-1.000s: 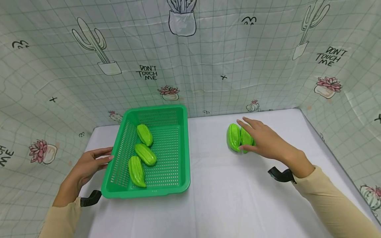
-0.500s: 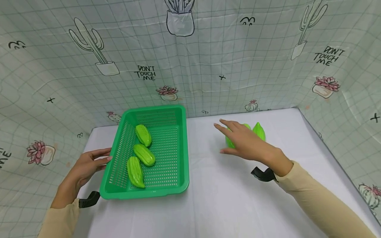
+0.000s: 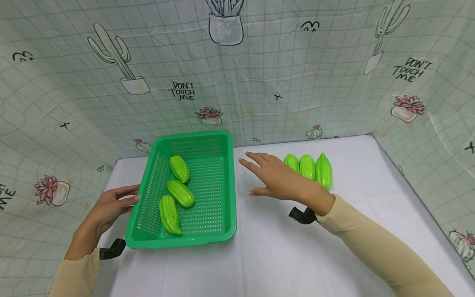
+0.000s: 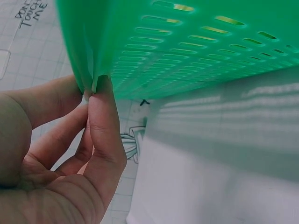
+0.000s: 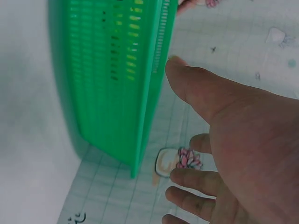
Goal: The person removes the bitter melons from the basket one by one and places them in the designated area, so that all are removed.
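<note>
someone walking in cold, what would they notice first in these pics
Probably the green basket, left of centre on the white table, with three green fruits in its left half and the left hand pinching its left side. Next, three more fruits lined up to its right, partly hidden by the open right hand. Behind hangs a grid cloth that reads "DON'T TOUCH ME".

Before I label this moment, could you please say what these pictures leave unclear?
Head view: lower ends of the leftmost and middle vegetables on the table, behind the right hand and wrist.
Left wrist view: vegetables inside the basket, hidden by its slotted plastic except for glimpses.
Right wrist view: part of that hand, cut off right and below.
</note>
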Demonstrator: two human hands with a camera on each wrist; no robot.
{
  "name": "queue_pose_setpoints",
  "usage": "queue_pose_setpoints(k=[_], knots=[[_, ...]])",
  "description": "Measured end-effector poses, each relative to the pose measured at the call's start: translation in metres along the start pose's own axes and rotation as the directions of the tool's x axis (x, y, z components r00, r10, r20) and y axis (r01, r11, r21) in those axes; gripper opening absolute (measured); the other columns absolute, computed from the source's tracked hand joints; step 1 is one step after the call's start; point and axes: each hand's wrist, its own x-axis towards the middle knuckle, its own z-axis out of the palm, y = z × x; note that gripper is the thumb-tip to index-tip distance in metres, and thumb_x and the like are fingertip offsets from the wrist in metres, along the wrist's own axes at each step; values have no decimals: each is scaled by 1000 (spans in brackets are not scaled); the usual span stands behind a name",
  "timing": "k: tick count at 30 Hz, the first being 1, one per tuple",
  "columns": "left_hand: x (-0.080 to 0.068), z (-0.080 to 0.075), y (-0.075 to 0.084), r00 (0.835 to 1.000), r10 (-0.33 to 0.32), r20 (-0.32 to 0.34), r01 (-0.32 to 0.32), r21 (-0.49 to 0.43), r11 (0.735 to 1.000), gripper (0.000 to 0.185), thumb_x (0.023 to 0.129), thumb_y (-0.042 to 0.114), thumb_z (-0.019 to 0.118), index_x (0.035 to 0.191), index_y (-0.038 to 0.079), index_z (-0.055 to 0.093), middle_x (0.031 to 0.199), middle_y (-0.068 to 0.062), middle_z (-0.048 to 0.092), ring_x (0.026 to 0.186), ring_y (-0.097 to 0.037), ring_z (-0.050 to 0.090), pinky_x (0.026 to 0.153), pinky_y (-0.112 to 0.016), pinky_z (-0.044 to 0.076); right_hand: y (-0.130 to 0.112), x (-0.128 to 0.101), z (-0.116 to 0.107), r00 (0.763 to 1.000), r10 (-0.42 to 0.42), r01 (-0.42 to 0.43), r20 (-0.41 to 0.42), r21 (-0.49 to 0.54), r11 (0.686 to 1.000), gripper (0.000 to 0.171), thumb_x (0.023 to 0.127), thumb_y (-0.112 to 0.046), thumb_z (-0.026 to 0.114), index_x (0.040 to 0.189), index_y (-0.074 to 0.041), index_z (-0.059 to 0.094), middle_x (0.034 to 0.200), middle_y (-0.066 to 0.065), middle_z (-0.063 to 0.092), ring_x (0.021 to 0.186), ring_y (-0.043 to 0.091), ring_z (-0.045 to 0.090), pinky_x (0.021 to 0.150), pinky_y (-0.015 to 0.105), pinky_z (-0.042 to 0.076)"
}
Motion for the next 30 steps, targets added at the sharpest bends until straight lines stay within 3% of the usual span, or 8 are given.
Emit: queue_pose_setpoints(k=[10,18,30], knots=[[0,0,0,1000,-5,2,5,-1,1000,62,110,15,60,158,-13,35,150,-30,48,93,7,65,83,-19,58,-25,38,4,995,-54,56,82,-15,998,93,93,-47,81,164,-7,37,167,21,36,152,39,37,124,54,34],[1,1,0,1000,-8,-9,8,-23,1000,63,109,16,63,158,-12,36,139,-9,58,94,6,66,83,-19,58,-46,65,5,986,-106,110,127,-27,994,91,94,-47,80,165,-7,37,168,20,34,153,38,36,123,54,35],[1,1,0,999,-34,-15,34,-22,999,60,109,13,60,158,-12,36,140,-14,58,92,5,65,82,-19,58,-77,93,11,963,-141,156,231,-52,986,94,95,-53,77,168,-14,32,171,15,30,157,33,31,127,50,29]])
